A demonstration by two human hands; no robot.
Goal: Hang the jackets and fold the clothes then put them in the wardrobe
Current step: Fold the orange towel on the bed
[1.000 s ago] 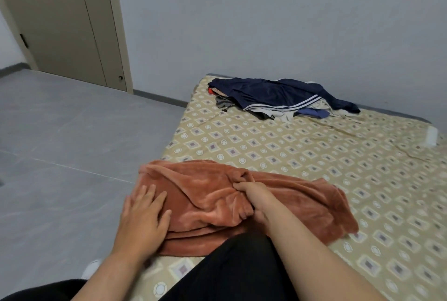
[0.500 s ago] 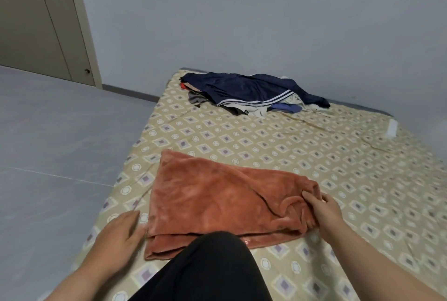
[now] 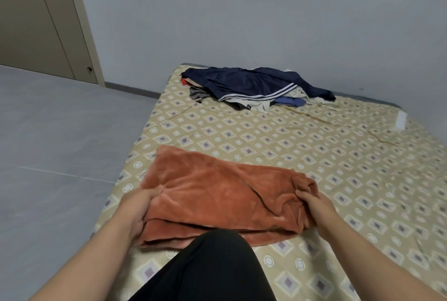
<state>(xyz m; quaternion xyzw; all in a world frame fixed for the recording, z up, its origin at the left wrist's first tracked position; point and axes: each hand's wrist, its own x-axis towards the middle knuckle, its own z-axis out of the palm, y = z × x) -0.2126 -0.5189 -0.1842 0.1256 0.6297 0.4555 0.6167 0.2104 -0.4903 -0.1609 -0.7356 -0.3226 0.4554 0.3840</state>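
The left hand (image 3: 137,211) has its grip closed on the 9 o'clock end of the folded rust fleece (image 3: 217,199), thumb on top, fingers out of sight beneath the layers. The fleece lies near the bed (image 3: 362,179) edge at 6 o'clock, just beyond the person's black-clad knee (image 3: 212,264). At 12 o'clock, well apart, sits the unsorted pile of clothes (image 3: 254,85). The right hand (image 3: 314,204) pinches the bunched 3 o'clock end. To lift well, both grips should probably take every layer and rise together, level. The crumpled right end wants smoothing first, or the fold may slump.
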